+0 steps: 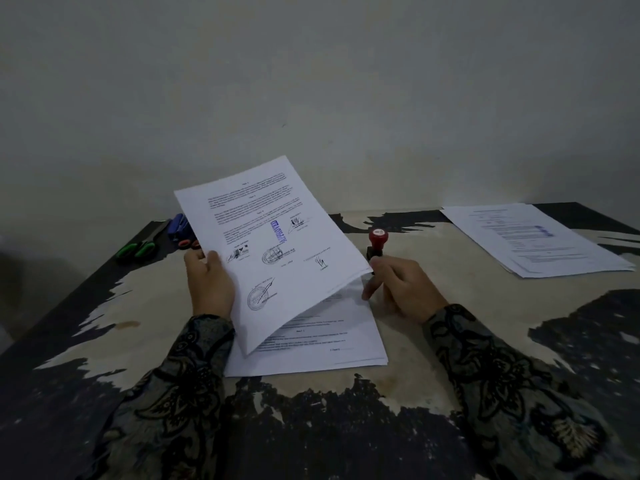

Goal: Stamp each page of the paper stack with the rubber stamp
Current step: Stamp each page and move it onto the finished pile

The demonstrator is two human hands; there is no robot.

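**Lifting a stamped page off the stack**

Holding one sheet (277, 244) by its left edge, the left hand (209, 284) has its thumb curled over the paper, raising the page clear of the paper stack (311, 344) at the table's (450, 341) near middle. This sheet already bears a blue stamp mark, so the step in hand looks like clearing a finished page. The right hand (398, 289) rests just right of the stack, fingers curled; whether it grips the base of the rubber stamp (376, 242), whose red knob stands upright above it, I cannot tell.

The next move likely calls for setting the sheet aside, perhaps on the second pile (540, 237) at the far right corner, then stamping the fresh top page.

Counted: one stamp, two piles, one lifted sheet, one green-handled pair of scissors (138, 249) and one blue stapler (180, 226) at the far left edge.
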